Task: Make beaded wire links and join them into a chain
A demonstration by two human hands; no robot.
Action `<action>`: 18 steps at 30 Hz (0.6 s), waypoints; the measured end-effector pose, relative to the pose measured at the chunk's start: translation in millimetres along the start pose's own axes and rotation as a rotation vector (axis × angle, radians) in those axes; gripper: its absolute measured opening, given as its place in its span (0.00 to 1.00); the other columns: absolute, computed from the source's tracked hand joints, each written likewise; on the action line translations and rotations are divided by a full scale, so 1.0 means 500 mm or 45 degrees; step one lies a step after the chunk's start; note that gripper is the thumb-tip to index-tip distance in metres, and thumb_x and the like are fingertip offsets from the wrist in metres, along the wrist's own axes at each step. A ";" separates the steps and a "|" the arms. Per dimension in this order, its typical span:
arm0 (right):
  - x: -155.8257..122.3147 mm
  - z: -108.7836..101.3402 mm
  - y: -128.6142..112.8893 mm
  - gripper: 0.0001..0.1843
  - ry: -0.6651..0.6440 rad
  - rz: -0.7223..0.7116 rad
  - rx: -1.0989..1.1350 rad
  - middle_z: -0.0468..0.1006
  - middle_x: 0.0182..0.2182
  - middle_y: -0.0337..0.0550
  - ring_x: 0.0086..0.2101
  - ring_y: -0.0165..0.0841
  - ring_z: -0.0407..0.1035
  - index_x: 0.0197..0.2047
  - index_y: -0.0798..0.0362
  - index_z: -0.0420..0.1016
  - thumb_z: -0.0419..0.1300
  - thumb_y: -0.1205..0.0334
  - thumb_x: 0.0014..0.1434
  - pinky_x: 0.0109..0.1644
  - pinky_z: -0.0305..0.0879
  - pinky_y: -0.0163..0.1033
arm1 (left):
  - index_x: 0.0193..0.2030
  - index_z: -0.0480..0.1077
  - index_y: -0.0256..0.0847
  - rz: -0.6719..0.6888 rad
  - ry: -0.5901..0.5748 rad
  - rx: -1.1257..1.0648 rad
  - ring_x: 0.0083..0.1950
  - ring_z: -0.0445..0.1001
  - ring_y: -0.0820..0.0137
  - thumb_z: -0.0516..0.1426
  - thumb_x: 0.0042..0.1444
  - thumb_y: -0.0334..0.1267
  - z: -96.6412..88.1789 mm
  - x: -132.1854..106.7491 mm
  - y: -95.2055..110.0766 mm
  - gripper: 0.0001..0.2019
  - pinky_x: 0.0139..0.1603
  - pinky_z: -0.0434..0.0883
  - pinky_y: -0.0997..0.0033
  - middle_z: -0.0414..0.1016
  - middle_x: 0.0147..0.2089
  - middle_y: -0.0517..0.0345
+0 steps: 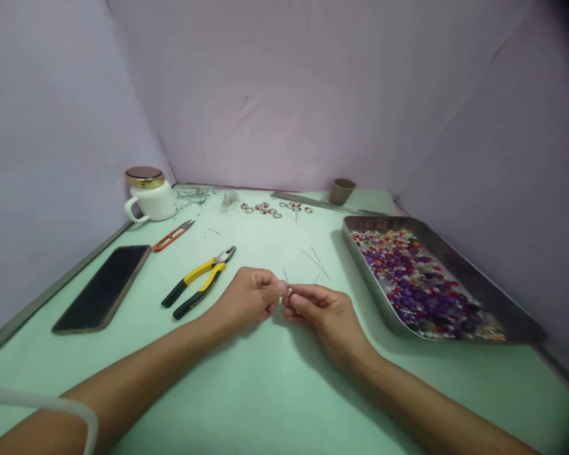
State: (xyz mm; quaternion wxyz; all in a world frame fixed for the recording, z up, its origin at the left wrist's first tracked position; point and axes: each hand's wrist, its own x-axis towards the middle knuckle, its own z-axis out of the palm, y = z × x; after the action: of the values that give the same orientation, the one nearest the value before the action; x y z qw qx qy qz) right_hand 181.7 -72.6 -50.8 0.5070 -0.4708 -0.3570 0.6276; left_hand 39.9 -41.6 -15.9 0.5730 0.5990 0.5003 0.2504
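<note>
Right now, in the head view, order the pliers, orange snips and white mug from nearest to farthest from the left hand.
1. Pliers, just left of the left hand.
2. Orange snips, farther back and left.
3. White mug, at the far left corner.

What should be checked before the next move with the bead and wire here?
1. Left hand pinches thin wire, its end sticking up: ok.
2. Right hand pinches small bead at the wire: ok.
3. Bead threaded onto the wire: cannot tell.
4. Pliers lie free beside the left hand: ok.
5. Spare wires lie loose on the table beyond the hands: ok.
6. Bead tray stocked, on the right: ok.
</note>
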 end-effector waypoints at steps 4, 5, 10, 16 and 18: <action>0.001 -0.001 0.002 0.12 -0.043 0.032 0.039 0.77 0.23 0.41 0.23 0.28 0.70 0.30 0.57 0.77 0.67 0.62 0.39 0.34 0.69 0.40 | 0.21 0.64 0.37 -0.110 -0.017 -0.160 0.13 0.49 0.82 0.56 0.43 0.38 -0.004 0.006 -0.006 0.07 0.14 0.45 0.78 0.53 0.11 0.69; 0.000 -0.001 0.004 0.11 -0.062 0.038 0.049 0.77 0.23 0.41 0.23 0.28 0.69 0.30 0.56 0.76 0.66 0.62 0.39 0.34 0.69 0.39 | 0.20 0.64 0.37 -0.116 -0.026 -0.174 0.13 0.47 0.82 0.56 0.43 0.38 -0.006 0.008 -0.009 0.08 0.13 0.44 0.78 0.53 0.11 0.69; -0.002 -0.005 0.008 0.11 -0.136 0.077 0.074 0.77 0.23 0.41 0.24 0.27 0.70 0.30 0.57 0.76 0.66 0.63 0.40 0.34 0.68 0.37 | 0.21 0.66 0.37 -0.085 -0.033 -0.104 0.14 0.49 0.81 0.56 0.43 0.37 -0.007 0.011 -0.018 0.06 0.14 0.45 0.78 0.58 0.12 0.67; -0.002 -0.002 0.000 0.10 -0.086 0.102 0.070 0.75 0.20 0.39 0.22 0.25 0.68 0.26 0.57 0.75 0.67 0.62 0.39 0.30 0.66 0.34 | 0.21 0.67 0.35 0.020 -0.036 0.013 0.16 0.51 0.82 0.54 0.44 0.34 -0.001 0.001 -0.004 0.05 0.18 0.51 0.79 0.60 0.14 0.67; -0.002 -0.001 -0.002 0.09 -0.079 0.104 0.088 0.74 0.18 0.38 0.20 0.24 0.67 0.24 0.58 0.74 0.67 0.62 0.39 0.28 0.66 0.32 | 0.22 0.66 0.35 0.097 -0.082 0.043 0.18 0.55 0.81 0.54 0.45 0.33 -0.003 0.000 0.000 0.05 0.20 0.53 0.79 0.62 0.16 0.65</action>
State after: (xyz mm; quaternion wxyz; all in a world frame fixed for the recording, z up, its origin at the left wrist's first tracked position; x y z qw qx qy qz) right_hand 182.5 -73.4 -49.8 0.4855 -0.4474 -0.3311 0.6742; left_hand 38.6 -40.7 -15.5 0.5686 0.6350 0.4626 0.2441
